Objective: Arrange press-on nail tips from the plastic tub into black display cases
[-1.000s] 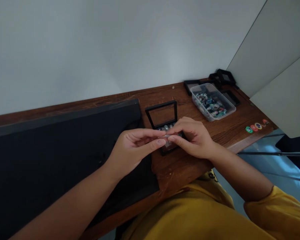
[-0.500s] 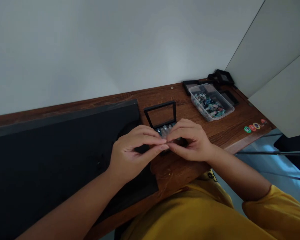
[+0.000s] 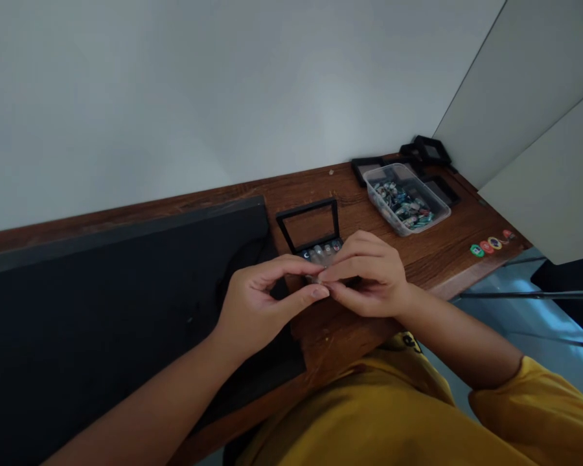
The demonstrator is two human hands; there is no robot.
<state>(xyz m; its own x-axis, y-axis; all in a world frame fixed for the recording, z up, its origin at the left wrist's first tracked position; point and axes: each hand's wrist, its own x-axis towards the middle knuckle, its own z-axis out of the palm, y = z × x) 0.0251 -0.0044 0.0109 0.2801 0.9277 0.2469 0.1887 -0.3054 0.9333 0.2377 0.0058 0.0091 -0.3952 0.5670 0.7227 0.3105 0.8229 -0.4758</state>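
Note:
My left hand and my right hand meet at the fingertips over the table. Between their fingers is something small and pale, too small to make out. Just behind the fingertips is a black case with its framed lid raised. Several small nail-shaped pieces, dark and clear, lie in a row in its base. My hands hide the front part of the case.
A clear plastic tub of small wrapped pieces stands to the right. Black frames lie behind it. Round stickers sit by the right edge. A black mat covers the left side of the wooden table.
My left thumb and index finger have spread a little apart. More of the pieces in the case now show. The view has shifted slightly.

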